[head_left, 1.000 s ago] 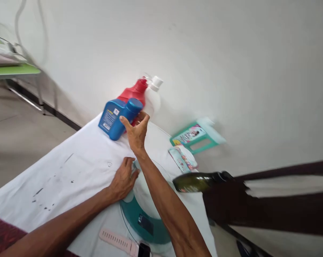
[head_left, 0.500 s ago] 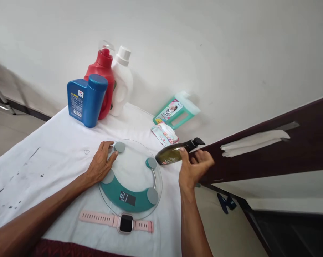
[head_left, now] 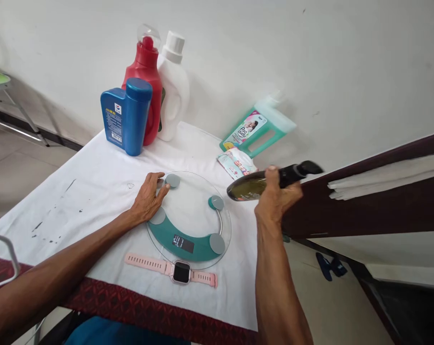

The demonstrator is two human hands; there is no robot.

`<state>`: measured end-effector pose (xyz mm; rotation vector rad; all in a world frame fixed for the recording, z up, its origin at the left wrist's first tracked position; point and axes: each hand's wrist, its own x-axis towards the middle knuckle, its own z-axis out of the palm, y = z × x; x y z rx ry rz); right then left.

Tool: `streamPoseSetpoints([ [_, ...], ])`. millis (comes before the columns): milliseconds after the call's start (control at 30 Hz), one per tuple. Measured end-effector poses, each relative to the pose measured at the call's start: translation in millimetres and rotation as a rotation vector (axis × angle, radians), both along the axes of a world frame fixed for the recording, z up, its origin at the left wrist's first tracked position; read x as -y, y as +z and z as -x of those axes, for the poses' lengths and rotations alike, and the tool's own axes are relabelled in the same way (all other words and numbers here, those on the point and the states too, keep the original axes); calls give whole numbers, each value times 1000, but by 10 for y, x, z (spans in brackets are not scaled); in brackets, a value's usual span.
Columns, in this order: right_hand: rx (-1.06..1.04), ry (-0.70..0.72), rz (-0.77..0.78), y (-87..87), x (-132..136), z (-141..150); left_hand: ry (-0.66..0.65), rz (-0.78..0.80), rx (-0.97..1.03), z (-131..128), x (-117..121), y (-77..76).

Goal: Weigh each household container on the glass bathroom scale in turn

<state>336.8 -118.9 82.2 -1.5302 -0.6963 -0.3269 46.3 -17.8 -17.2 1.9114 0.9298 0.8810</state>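
Note:
A dark green pump bottle with a black pump head is in my right hand, which is closed around its neck end. The bottle is held nearly level at the right of the table, its pump pointing right. My left hand lies at the left edge of a round glass bathroom scale, thumb and fingers apart, touching the glass near a grey foot pad. Its teal band carries a lit digital display. Just in front of the scale lies a pink-strapped smartwatch with a dark screen.
At the back left stand a blue bottle, a red bottle and a white bottle. A green jug stands behind a wipes pack near the wall. A white cloth covers the table. Dark slippers lie on the floor.
My right hand has closed on the pump bottle and lifted it off the table. My left hand stays on the scale. The camera view has shifted.

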Motion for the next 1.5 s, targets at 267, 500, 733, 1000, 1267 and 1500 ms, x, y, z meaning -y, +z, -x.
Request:
streamPoseSetpoints([
  [267,-123,432,-7,347,-44,712,-3,-5,14,-14,-9,-34],
  [500,-163,515,139,-5,-59,1234,-3,-40,14,-23,-14,-63],
  [733,-97,568,206,1,-10,1290,-12,-50,-20,-19,-14,-38],
  [1000,-275,233,140,-357,520,877,3,-58,-30,-14,-17,-39],
  [1267,-689,218,146,-928,954,938,25,-39,-53,-6,-27,15],
  [1500,-760,268,35,-883,857,895,67,-34,-54,-43,-68,56],
])
